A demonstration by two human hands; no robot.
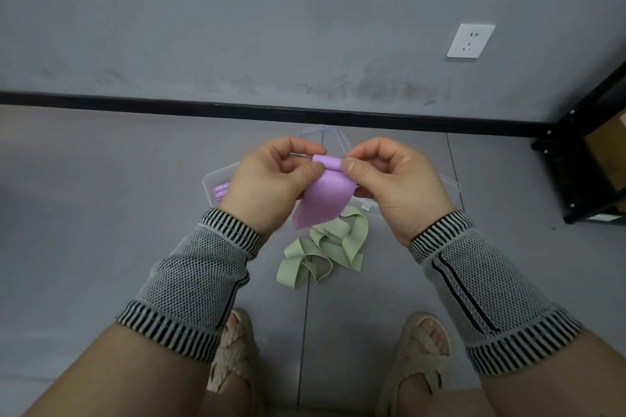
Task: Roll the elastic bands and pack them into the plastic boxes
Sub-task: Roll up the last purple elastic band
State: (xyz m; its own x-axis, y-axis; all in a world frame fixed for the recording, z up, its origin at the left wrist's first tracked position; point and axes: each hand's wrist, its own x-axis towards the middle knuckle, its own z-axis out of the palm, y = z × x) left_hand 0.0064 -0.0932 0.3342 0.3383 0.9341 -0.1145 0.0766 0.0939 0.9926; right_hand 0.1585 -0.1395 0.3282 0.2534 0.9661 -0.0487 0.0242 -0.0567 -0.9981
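My left hand [271, 179] and right hand [389, 179] both pinch the top end of the purple elastic band [321, 200] — its first turn sits between my thumbs. I should roll evenly, edges aligned; the plastic box [216, 179] waits just below.

Hands: two, left hand [271, 179] and right hand [393, 179], both pinching one purple elastic band [321, 200]. Purple bands in the air: one. Green bands [323, 247] on floor: loose tangled heap, exact count unclear. Clear plastic boxes [211, 184]: at least two, partly hidden behind hands; further clear piece [325, 137] behind, box or lid unclear. Purple rolls [220, 189] in left box: two visible. Knit wrist sleeves [203, 267]: two. Sandalled feet [420, 355]: two. Wall sockets [470, 41]: one. Black shelf frames [589, 145]: one.
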